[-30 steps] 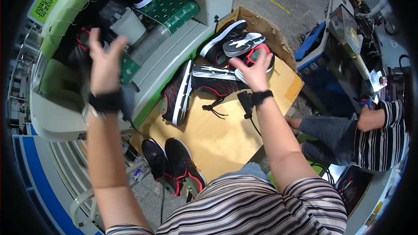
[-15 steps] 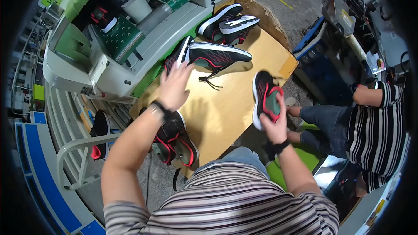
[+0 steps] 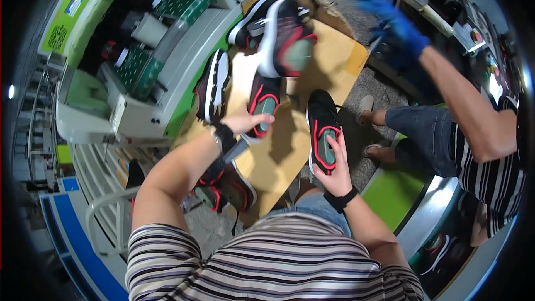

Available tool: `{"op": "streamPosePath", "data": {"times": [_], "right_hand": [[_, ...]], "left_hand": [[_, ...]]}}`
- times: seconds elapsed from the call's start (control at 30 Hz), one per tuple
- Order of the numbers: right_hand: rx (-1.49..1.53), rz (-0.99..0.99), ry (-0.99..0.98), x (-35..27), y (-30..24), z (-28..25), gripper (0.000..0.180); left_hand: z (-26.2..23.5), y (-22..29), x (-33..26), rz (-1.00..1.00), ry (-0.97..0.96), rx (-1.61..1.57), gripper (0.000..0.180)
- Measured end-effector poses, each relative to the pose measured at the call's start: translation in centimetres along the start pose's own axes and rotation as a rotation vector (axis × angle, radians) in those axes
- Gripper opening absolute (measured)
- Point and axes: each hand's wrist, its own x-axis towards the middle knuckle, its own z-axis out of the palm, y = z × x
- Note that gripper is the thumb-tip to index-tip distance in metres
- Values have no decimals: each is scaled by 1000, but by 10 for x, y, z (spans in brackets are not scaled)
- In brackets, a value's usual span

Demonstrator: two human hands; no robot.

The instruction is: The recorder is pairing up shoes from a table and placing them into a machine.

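Note:
My left hand (image 3: 245, 124) grips the near end of a black shoe with red trim and a green insole (image 3: 263, 106) lying on the brown cardboard sheet (image 3: 340, 58). To the right, my right hand (image 3: 334, 164) holds a matching black and red shoe (image 3: 322, 128) from below, its opening facing up, just off the cardboard's near edge. Beyond both, a blurred black, white and red shoe (image 3: 284, 39) sits on top of other shoes at the sheet's far end. One more shoe (image 3: 212, 86) stands on its side at the left edge.
A green and grey machine (image 3: 139, 78) runs along the left. A seated person in a striped shirt reaches a blue-gloved hand (image 3: 393, 22) toward the cardboard from the right. My own black and red shoes (image 3: 225, 189) rest on the floor below.
My left hand left the shoe standing on its side and took hold of the middle shoe. My right hand drew its shoe nearer. A blue-gloved hand came in at the upper right.

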Motion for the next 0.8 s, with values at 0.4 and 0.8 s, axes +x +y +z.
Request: {"op": "streamPosePath", "data": {"times": [0.4, 0.8], "right_hand": [[119, -49, -495, -10, 10, 25, 50], [-219, -34, -708, 102, 8, 82, 32]], "left_hand": [[143, -176, -114, 44, 164, -647, 64], [91, -149, -79, 179, 632, -39, 36]]}}
